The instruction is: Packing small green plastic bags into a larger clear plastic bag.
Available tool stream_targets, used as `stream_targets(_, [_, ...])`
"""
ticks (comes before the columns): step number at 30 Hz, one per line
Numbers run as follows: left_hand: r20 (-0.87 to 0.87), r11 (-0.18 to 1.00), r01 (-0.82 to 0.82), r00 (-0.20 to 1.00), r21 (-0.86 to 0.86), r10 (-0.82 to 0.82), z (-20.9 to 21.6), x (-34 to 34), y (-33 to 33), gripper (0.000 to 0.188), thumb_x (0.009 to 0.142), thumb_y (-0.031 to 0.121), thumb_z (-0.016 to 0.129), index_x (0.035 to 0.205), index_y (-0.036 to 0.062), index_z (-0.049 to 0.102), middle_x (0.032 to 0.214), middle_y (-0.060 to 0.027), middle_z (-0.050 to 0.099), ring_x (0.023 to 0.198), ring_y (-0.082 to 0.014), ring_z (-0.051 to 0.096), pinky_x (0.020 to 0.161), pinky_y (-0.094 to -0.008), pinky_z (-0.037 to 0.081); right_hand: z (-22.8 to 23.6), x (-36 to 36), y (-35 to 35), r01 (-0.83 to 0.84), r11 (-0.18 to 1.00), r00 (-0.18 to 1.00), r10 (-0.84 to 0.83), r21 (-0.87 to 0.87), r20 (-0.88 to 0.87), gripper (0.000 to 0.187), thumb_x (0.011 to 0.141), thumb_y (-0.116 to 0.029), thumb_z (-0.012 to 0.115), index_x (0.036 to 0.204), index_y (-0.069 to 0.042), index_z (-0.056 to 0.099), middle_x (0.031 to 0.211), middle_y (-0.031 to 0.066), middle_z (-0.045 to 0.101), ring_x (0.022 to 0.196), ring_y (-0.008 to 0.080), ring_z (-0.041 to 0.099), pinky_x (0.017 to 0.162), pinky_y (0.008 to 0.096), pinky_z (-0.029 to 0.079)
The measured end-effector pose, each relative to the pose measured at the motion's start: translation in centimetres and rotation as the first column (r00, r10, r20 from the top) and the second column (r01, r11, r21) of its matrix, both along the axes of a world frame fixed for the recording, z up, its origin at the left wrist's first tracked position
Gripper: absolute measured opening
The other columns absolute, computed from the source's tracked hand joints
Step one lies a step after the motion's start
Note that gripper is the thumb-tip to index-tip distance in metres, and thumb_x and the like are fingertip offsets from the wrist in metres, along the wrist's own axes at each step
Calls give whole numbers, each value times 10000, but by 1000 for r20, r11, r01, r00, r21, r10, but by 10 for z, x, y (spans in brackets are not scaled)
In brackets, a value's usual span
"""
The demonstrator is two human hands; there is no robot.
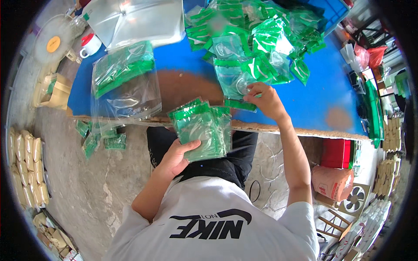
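In my left hand (180,156) is a fanned stack of clear plastic packets (202,132) with green bands, held over my lap by the thumb on top. My right hand (266,99) reaches to the table, its fingertips pinched at the edge of a clear and green packet (235,82) that lies flat near the front edge. Behind it spreads a large loose heap of similar green packets (270,39). To the left, a big clear bag (126,78) with green packets inside lies on the table, its lower end hanging over the edge.
The blue table (191,56) has worn brown patches. At its far left lie a stack of clear plastic sheets (139,21) and a white mug with a red lid (90,45). Several green packets (104,139) lie on the floor at left. A red box (335,153) and a fan (356,198) stand at right.
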State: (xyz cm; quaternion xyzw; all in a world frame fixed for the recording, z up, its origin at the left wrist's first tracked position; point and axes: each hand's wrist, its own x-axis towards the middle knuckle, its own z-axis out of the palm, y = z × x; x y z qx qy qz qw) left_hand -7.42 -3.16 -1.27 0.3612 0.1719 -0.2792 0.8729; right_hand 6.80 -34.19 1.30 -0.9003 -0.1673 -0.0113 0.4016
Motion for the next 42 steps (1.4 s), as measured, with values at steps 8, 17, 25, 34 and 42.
stream_targets(8, [14,991,130,991,-23,-130,-4,2,-2,597,971,425,634,1396,33,487,1331,-93,594,1207,-215,590,1043,-393,463,29,-10,32,335,861,875,-435,383,213,151,948,-86,654,1036,26,605,937,122,656,783,128,597,667,310,494])
stream_targets(17, [35,976,191,982,-107,-188,-16,17,12,910,920,775,282,1509,86,362,1455,-100,506,1314,-227,522,1104,-417,434,19,-93,60,-617,762,728,648,-196,226,301,809,-23,652,1091,-32,545,1385,143,572,1343,330,502,1167,529,346])
stream_targets(25, [100,899,437,896,-37,-432,-20,14,45,655,913,447,641,1393,23,503,1316,-93,615,1190,-206,604,1023,-378,480,38,-101,73,-769,592,586,803,-240,104,326,845,-61,620,1157,6,556,1397,173,531,1320,340,500,1154,491,361])
stream_targets(34, [131,988,-142,980,-62,149,-7,-11,27,619,839,8,721,1403,33,469,1330,-79,586,1235,-246,567,1047,-422,456,-15,-36,59,34,834,907,206,-551,367,578,969,-397,567,1399,-15,507,1471,243,451,1441,439,292,1175,583,228])
stream_targets(42, [88,972,-237,968,6,235,-21,-14,21,515,898,47,692,1368,45,481,1307,-66,570,1216,-224,566,1031,-405,467,2,-49,61,-220,911,878,341,-348,337,429,949,-268,599,1288,-5,608,1377,168,568,1403,358,409,1177,539,268])
